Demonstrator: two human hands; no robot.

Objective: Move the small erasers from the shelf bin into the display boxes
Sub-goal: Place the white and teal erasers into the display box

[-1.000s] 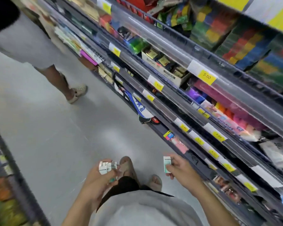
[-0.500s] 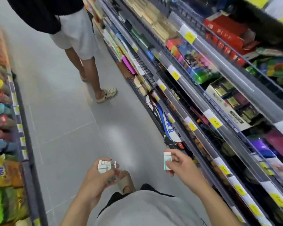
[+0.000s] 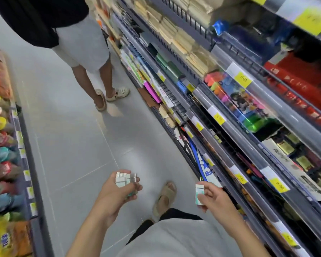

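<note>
Left hand (image 3: 117,191) cupping a cluster of blocky white erasers (image 3: 125,179), right hand (image 3: 214,198) pinching one rectangular eraser (image 3: 200,194)

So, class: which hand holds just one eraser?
The right hand pinches a single white-and-green eraser; the left hand grips a whole cluster of erasers.

I see open floor (image 3: 78,145) ahead between the right shelves (image 3: 248,130) and left racks (image 3: 6,145), a bystander (image 3: 82,43) blocking the aisle's far end.
</note>
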